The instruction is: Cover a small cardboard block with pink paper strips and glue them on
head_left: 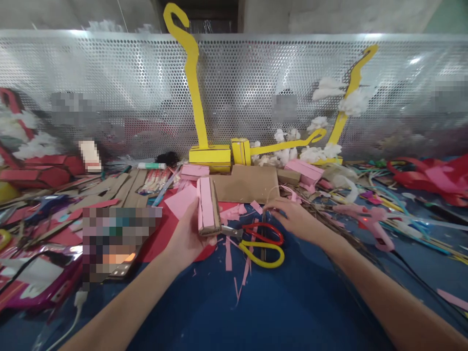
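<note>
My left hand is wrapped around a small cardboard block faced with pink paper, held tilted above the table. Scissors with one red and one yellow handle lie beside it, their blade tips hidden behind the block. To the right, my right hand is held low over paper scraps, fingers loosely bent and apart, with nothing visible in them. Close to its fingertips is a brown cardboard piece. Pink paper strips lie around the scissors, and red paper is under my left hand.
Yellow cane-like shapes on box bases stand at the back against a perforated metal panel. A pink glue gun with a black cord lies right. A phone leans at left. Pink boxes and white tufts are behind.
</note>
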`<state>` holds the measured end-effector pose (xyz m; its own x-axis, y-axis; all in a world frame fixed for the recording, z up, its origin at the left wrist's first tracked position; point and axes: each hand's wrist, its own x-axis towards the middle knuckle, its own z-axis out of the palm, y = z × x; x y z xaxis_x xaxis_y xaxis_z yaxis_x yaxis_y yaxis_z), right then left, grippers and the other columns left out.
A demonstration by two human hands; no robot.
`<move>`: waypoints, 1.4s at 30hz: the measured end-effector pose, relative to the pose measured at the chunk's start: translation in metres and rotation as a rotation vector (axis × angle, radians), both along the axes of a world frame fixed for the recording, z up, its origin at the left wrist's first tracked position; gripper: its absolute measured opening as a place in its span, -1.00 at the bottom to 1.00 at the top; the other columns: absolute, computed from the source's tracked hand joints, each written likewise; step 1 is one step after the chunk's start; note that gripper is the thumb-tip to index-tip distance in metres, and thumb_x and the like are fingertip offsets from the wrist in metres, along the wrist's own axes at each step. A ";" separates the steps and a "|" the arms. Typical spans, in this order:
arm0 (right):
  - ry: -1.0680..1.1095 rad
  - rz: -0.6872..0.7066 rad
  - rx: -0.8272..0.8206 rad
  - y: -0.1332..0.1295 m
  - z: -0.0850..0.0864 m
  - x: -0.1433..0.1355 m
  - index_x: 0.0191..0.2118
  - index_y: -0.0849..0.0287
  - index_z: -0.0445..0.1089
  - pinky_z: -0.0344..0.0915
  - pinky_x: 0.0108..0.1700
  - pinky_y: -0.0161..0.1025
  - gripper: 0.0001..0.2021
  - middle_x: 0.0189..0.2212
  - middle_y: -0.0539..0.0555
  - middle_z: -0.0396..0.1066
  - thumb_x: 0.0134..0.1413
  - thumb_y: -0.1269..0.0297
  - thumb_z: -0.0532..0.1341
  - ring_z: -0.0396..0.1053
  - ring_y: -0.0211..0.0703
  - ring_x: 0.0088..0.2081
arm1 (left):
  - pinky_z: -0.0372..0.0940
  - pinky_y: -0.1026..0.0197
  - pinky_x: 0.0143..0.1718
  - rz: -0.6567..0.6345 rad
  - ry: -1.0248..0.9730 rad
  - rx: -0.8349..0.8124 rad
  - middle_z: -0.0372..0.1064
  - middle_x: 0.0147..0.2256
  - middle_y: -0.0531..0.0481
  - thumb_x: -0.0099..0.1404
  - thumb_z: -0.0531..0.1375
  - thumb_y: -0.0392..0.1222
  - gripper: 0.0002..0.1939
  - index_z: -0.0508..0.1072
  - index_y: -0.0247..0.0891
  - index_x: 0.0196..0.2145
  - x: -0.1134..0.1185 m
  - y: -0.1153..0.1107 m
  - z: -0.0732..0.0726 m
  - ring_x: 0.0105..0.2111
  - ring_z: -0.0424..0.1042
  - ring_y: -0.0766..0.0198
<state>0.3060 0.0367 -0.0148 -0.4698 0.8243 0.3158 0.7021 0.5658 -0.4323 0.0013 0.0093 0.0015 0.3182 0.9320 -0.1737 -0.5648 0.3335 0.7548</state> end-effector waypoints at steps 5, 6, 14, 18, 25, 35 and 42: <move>-0.148 0.140 -0.095 -0.001 0.005 0.006 -0.02 0.07 0.50 0.26 0.14 -0.02 -0.76 -0.04 0.14 0.36 0.36 0.31 0.11 0.34 -0.02 0.02 | 0.32 0.28 -0.71 -0.005 0.000 0.006 0.51 -0.37 -0.13 0.40 0.17 0.12 -0.59 0.52 -0.33 -0.15 0.001 -0.001 0.001 -0.57 0.48 0.23; -0.169 0.146 -0.109 -0.003 0.008 0.007 -0.04 0.07 0.50 0.26 0.12 -0.01 -0.78 -0.05 0.15 0.34 0.37 0.27 0.12 0.32 -0.01 0.02 | 0.33 0.27 -0.70 -0.006 -0.001 0.005 0.52 -0.37 -0.13 0.41 0.16 0.11 -0.60 0.52 -0.33 -0.16 0.001 -0.001 0.001 -0.56 0.48 0.23; -0.312 0.155 -0.191 -0.011 0.023 0.016 -0.19 0.11 0.41 0.23 -0.03 -0.05 -0.83 -0.09 0.14 0.31 0.36 0.15 0.15 0.28 0.01 -0.09 | 0.32 0.28 -0.72 -0.001 0.019 0.018 0.49 -0.44 -0.09 0.42 0.14 0.13 -0.59 0.52 -0.31 -0.23 0.001 0.000 -0.001 -0.58 0.45 0.25; -0.303 0.168 -0.175 -0.014 0.028 0.014 -0.19 0.12 0.39 0.19 0.00 -0.05 -0.83 -0.14 0.12 0.39 0.39 0.19 0.12 0.29 0.02 -0.07 | 0.33 0.27 -0.71 0.013 0.034 0.003 0.48 -0.46 -0.08 0.41 0.15 0.14 -0.58 0.53 -0.31 -0.21 0.002 0.001 -0.003 -0.58 0.45 0.23; -0.302 0.252 -0.337 -0.024 0.037 0.000 -0.17 0.10 0.40 0.20 -0.01 -0.05 -0.93 -0.13 0.09 0.46 0.28 0.31 0.18 0.32 0.02 -0.07 | 0.32 0.26 -0.69 0.019 0.024 -0.011 0.50 -0.41 -0.09 0.38 0.18 0.14 -0.60 0.52 -0.30 -0.20 0.002 0.001 -0.003 -0.56 0.47 0.22; -0.371 -0.002 -0.105 -0.018 0.034 0.020 -0.17 0.10 0.41 0.23 -0.09 -0.12 -0.87 -0.23 0.09 0.56 0.31 0.36 0.11 0.46 0.03 -0.16 | 0.34 0.26 -0.71 0.022 0.065 0.026 0.52 -0.36 -0.12 0.44 0.10 0.15 -0.55 0.53 -0.33 -0.15 0.003 0.001 -0.001 -0.56 0.46 0.24; -0.189 -0.387 0.172 -0.014 0.045 0.020 -0.02 0.15 0.46 0.29 -0.01 0.03 -0.76 -0.14 0.24 0.62 0.36 0.30 0.08 0.54 0.20 -0.08 | 0.35 0.26 -0.72 0.000 0.070 0.034 0.51 -0.39 -0.11 0.44 0.09 0.14 -0.53 0.53 -0.36 -0.14 0.002 0.001 -0.005 -0.58 0.46 0.24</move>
